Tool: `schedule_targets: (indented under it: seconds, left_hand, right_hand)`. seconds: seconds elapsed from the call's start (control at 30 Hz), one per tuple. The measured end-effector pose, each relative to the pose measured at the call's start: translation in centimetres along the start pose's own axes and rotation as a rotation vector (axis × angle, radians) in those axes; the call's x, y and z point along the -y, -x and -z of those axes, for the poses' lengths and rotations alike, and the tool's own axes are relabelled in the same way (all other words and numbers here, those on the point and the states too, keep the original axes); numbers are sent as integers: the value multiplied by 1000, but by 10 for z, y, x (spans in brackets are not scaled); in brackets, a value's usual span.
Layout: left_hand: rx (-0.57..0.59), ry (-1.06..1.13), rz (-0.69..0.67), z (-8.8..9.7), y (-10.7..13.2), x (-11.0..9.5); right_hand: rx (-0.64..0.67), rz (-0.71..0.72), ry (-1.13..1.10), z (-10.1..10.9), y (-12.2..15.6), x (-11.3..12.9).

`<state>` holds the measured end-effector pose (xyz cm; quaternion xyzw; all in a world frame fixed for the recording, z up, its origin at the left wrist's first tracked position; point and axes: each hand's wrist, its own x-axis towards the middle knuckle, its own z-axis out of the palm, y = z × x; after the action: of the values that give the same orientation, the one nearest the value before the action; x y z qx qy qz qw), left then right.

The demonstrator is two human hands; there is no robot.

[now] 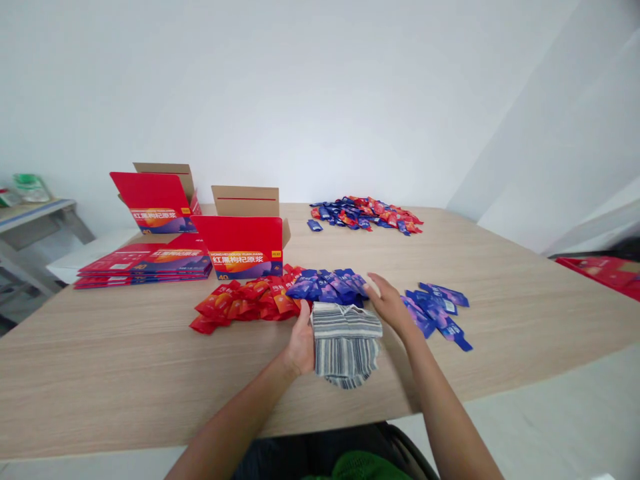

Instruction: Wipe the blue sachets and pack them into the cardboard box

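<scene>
A grey striped cloth pouch (pixel 346 341) lies on the wooden table (pixel 125 360) in front of me. My left hand (pixel 301 340) grips its left edge, fingers closed on the fabric. My right hand (pixel 389 301) rests at the pouch's upper right corner, fingers curled toward a row of blue sachets (pixel 327 284) just behind it. A row of red sachets (pixel 240 303) lies to the left of the blue ones. More blue sachets (pixel 437 311) are scattered to the right of my right hand.
An open red box (pixel 243 243) stands behind the sachets, another open red box (pixel 155 200) further left behind a stack of flat red cartons (pixel 145 263). A mixed red and blue sachet pile (pixel 365 213) lies at the far side. Red cartons (pixel 605 272) sit at right.
</scene>
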<state>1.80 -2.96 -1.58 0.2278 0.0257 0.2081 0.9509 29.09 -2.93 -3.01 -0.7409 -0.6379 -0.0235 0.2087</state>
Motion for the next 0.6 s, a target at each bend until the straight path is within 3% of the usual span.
schedule_targets:
  seconds: [0.1,0.2,0.33,0.47,0.6]
  left_hand:
    - [10,-33,-1,-1,3,-1]
    - [25,-33,-4,-4,5,-3]
    - [13,-7,-10,-5,5,-3]
    - [24,12,-42,-2,2,-2]
    - [23,34,-43,1,-1,-1]
  right_hand:
    - [3,-210,167,18,15,-27]
    - [36,-318,280,22,37,-42]
    - [16,-300,308,22,56,-42]
    - [-58,-217,206,35,50,-38]
    - [-237,-145,-6,61,36,-9]
